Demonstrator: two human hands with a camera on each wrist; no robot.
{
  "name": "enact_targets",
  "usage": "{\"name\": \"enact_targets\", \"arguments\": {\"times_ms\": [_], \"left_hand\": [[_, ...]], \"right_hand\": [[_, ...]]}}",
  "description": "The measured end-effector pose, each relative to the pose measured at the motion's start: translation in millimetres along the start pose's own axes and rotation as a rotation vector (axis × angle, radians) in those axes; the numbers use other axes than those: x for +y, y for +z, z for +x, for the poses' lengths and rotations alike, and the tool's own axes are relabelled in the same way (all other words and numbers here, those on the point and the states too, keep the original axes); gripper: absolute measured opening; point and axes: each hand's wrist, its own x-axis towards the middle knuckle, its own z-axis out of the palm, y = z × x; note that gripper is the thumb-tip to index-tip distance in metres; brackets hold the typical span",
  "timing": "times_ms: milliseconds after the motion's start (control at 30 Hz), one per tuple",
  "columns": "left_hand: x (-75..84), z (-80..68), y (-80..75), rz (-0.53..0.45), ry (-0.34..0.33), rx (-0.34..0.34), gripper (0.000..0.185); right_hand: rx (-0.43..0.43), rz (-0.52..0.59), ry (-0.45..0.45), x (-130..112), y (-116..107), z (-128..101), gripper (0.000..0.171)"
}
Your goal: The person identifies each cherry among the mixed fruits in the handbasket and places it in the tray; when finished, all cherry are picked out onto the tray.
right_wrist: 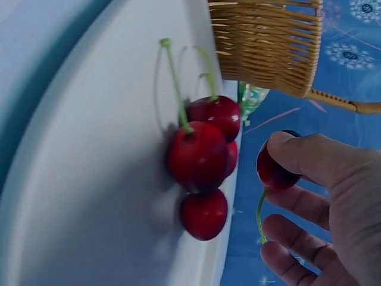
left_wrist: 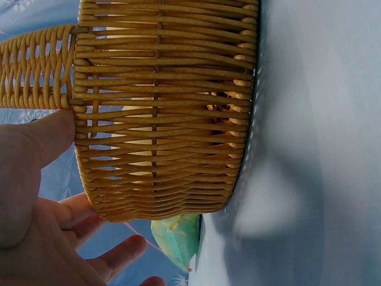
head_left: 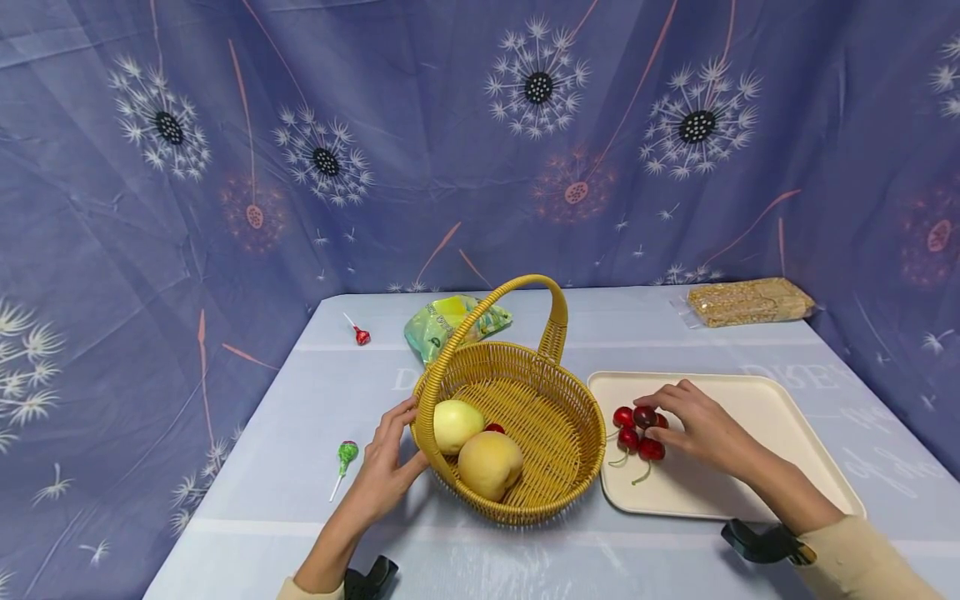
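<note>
A round wicker basket [head_left: 555, 417] with a tall handle stands at mid-table. Inside it lie a pale yellow-green fruit [head_left: 457, 425], a peach-like yellow fruit [head_left: 491, 465] and a partly hidden red cherry [head_left: 495, 428]. My left hand [head_left: 388, 467] holds the basket's left rim near the handle's base, thumb and forefinger at the rim, the other fingers loose in the left wrist view. Over the cream tray [head_left: 742, 400], my right hand [head_left: 701, 423] pinches a dark cherry [right_wrist: 277, 167] between thumb and fingers, its stem hanging. Several red cherries [right_wrist: 199, 156] with green stems lie on the tray's left part.
Behind the basket lies a green-yellow plastic packet [head_left: 442, 325]. On the left are a red lollipop [head_left: 362, 337] and a green lollipop [head_left: 347, 454]. A clear-wrapped tan packet [head_left: 750, 302] sits at the back right. Patterned blue cloth [head_left: 450, 167] hangs around the table.
</note>
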Motion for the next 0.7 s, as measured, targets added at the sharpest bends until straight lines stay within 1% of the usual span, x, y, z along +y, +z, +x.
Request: {"name": "enact_targets", "arguments": {"times_ms": [200, 367, 700], "left_hand": [[0.2, -0.1, 0.1, 0.000, 0.002, 0.003, 0.054], [0.0, -0.3, 0.0, 0.002, 0.009, 0.007, 0.054], [0.8, -0.3, -0.2, -0.003, 0.001, 0.000, 0.054]], "right_hand": [[-0.030, -0.013, -0.002, 3.9, 7.3, -2.7, 0.040], [-0.048, -0.029, 0.016, 4.0, 9.0, -2.6, 0.038], [-0.092, -0.035, 0.033, 6.2, 11.2, -3.6, 0.037]]}}
